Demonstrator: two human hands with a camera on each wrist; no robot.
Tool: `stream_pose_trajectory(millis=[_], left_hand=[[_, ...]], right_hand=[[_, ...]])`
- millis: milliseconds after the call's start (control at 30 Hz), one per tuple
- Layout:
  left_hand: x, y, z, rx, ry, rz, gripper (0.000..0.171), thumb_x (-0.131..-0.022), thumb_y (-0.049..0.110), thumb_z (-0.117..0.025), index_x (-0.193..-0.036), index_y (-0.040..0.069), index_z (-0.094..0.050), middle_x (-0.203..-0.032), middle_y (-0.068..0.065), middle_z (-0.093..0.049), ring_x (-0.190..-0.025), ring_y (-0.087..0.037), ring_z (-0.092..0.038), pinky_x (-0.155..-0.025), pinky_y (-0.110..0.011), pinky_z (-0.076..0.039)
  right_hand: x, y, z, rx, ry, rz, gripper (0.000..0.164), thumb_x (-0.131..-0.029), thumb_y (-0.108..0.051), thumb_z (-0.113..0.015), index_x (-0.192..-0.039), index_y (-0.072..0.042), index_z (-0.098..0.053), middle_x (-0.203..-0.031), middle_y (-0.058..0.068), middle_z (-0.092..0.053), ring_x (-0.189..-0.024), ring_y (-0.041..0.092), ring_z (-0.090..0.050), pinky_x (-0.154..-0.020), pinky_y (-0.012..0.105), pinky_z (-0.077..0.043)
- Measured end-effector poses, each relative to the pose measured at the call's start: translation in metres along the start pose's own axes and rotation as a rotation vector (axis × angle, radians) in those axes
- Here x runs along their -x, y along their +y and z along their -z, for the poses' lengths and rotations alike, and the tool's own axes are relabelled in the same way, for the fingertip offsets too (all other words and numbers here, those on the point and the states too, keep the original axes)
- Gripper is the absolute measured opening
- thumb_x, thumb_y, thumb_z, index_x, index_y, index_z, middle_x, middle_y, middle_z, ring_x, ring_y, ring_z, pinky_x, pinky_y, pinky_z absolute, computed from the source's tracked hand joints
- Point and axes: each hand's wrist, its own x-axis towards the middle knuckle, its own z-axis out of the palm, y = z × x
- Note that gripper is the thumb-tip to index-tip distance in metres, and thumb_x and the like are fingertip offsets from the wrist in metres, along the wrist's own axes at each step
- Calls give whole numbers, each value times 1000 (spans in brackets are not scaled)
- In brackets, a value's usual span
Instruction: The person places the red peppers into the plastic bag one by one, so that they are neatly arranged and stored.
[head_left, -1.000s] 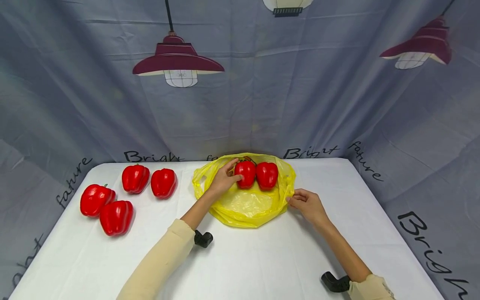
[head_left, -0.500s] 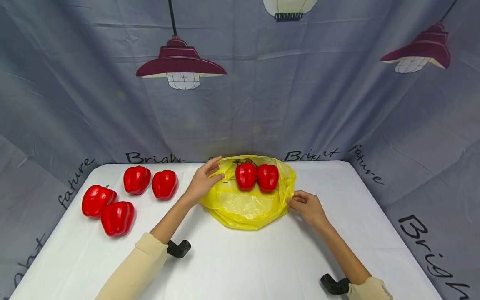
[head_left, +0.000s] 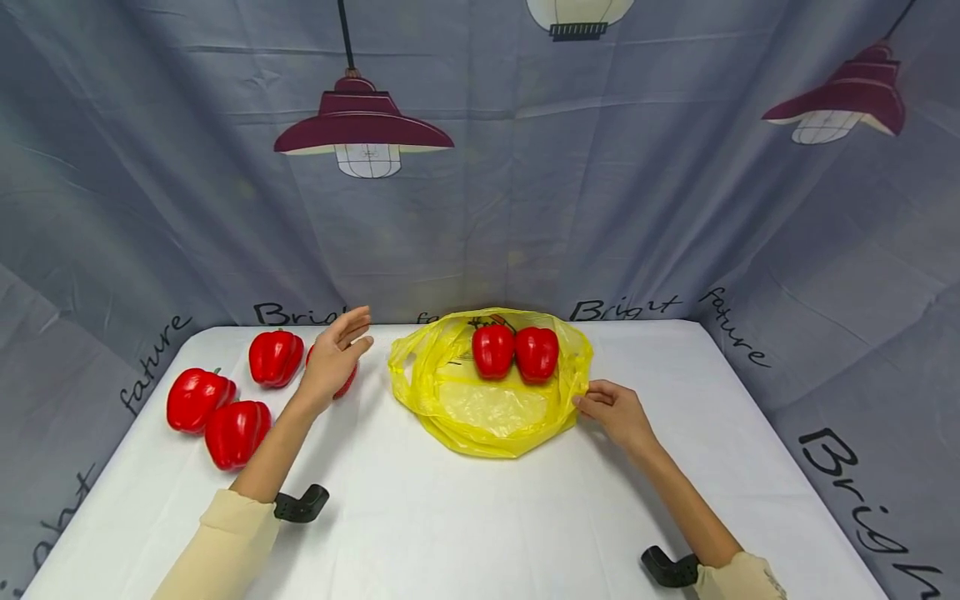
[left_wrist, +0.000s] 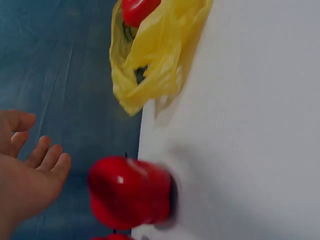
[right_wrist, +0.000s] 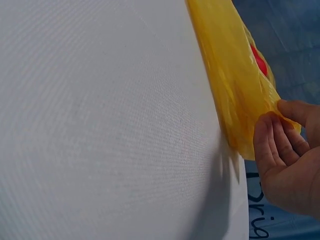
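A yellow plastic bag lies open on the table, two red bell peppers side by side in it. My right hand pinches the bag's right rim between thumb and fingers; the right wrist view shows the same pinch on the yellow film. My left hand, fingers loosely extended and holding nothing, hovers over a bell pepper that it partly hides. In the left wrist view that hand is apart from the nearest pepper.
Three more bell peppers lie at the left: one at the back, one at the far left and one in front. A white cloth covers the table. Grey printed curtain hangs behind and at both sides.
My left hand has let go of the left pepper in the bag and moved left, out over the loose peppers. My right hand keeps its pinch on the bag's rim.
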Motion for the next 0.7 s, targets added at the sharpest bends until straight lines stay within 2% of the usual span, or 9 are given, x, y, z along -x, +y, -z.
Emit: stream_pose_trajectory(millis=[167,300,433,567,700], left_hand=[[4,-4,31,-49,78,31,53,-103,9,-53,-154,7,-37,-152,-16,-41,-142,-29,-37,-114,-46,-33],[9,-11,46,-121,131,85,54,-102,8,-52,-154,6,-37,-154,-16,-40,-142,-31,-35,-115,-47,-30],[12,-19,53,-170,151,160,57,-101,5,-52,-155,8,-36,-156,-16,-37,-144,-33,-32,-115,-46,-29],[10,-25,54,-176,150,223,61,-99,2,-53,-156,9,-34,-158,-18,-32,-145,-37,-28,-114,-49,-30],[8,-29,54,-188,141,250,64,-97,0,-56,-156,9,-33,-159,-19,-30,-145,-39,-26,-112,-50,-32]], right_hand=[[0,-1,0,-9,0,-12,33,-96,-11,-68,-120,10,-61,-95,11,-69,-89,24,-67,-82,30,-58],[0,0,1,-13,3,-18,32,-96,-10,-68,-120,11,-61,-94,11,-69,-88,23,-67,-82,30,-58],[1,1,1,-17,0,-22,33,-96,-10,-68,-120,11,-60,-94,9,-69,-88,22,-67,-82,29,-58],[2,-1,1,-37,0,-11,34,-95,-9,-68,-120,12,-60,-93,9,-69,-87,20,-68,-81,29,-58],[3,-2,1,-51,0,-2,33,-95,-8,-68,-120,13,-60,-93,10,-70,-86,18,-68,-82,30,-58]])
